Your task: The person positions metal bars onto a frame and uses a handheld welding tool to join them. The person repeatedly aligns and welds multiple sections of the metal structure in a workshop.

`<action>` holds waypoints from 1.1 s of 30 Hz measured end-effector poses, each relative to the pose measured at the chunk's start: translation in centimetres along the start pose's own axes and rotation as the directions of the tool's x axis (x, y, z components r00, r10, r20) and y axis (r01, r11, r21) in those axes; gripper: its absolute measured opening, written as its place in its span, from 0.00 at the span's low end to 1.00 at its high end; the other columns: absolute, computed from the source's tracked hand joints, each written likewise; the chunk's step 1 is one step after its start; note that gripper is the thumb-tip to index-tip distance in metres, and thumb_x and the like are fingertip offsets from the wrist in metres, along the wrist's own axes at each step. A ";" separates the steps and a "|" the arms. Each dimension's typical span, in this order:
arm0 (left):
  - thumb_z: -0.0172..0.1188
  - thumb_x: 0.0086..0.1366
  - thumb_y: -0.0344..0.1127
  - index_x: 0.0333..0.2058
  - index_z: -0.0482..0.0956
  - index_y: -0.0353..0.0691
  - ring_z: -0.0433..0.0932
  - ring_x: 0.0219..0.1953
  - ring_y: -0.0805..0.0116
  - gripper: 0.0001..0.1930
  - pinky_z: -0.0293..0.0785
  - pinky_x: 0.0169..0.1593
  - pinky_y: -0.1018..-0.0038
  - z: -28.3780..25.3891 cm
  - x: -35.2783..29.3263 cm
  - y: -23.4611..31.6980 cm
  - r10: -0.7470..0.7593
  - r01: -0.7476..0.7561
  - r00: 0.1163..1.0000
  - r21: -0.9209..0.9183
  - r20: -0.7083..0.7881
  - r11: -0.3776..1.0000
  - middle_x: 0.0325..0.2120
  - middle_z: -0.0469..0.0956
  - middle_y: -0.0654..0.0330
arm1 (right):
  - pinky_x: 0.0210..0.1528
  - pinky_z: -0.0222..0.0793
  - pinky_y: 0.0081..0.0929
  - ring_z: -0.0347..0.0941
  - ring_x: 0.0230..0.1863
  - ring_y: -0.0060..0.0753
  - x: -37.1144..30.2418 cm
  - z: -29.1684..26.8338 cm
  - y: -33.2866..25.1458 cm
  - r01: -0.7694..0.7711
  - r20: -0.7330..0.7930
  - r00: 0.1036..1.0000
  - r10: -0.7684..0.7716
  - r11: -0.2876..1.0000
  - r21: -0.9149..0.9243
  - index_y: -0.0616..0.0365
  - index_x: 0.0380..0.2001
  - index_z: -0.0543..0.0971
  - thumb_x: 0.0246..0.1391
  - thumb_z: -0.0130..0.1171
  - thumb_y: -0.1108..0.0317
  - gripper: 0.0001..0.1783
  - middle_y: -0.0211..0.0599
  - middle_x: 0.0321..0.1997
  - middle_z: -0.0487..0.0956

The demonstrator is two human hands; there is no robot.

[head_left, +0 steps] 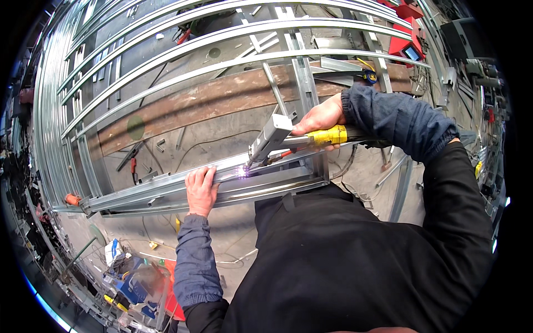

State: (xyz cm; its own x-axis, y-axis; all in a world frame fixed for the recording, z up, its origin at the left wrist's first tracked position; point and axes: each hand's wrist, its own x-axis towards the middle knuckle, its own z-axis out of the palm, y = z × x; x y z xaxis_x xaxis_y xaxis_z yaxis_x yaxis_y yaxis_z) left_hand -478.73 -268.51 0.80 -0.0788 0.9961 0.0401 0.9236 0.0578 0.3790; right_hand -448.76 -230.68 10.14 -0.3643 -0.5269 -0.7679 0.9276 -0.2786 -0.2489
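Note:
In my right hand (322, 117) is a welding gun (273, 132) with a grey boxy head and yellow tape round its handle. The fingers are wrapped about the grip near the tape. Its nozzle points down at a long galvanized steel rail (161, 183), where a bright violet-white spark glows. Just left of the spark, my left hand (202, 188) lies over the rail's edge with fingers bent onto the metal. The underside of its grip is hidden. The rail runs along the near side of a steel frame.
Long parallel rails (222, 34) cross the far side above a rusty brown beam (216, 100). A blue tape measure (370, 76) and a red machine (411, 49) with a small screen stand at the far right. Cables trail over the floor. An orange-red plug-like piece (72, 199) sits at the left corner.

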 end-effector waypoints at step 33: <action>0.73 0.63 0.41 0.69 0.72 0.36 0.72 0.62 0.48 0.37 0.67 0.67 0.56 15.5 21.9 43.1 0.356 -0.350 0.933 -0.090 0.060 0.933 0.60 0.75 0.51 | 0.33 0.81 0.29 0.80 0.30 0.28 -13.4 15.9 51.0 0.973 -0.821 0.224 -0.525 0.166 0.159 0.56 0.75 0.66 0.75 0.52 0.36 0.41 0.33 0.42 0.79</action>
State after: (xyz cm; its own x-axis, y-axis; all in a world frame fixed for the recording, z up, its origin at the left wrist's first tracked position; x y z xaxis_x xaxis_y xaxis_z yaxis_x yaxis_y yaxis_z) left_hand -434.87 -243.19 3.68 0.2775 0.9536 0.1167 0.8552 -0.3005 0.4223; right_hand -397.89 -250.60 17.09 -0.5001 0.6880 -0.5260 -0.2138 -0.6866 -0.6949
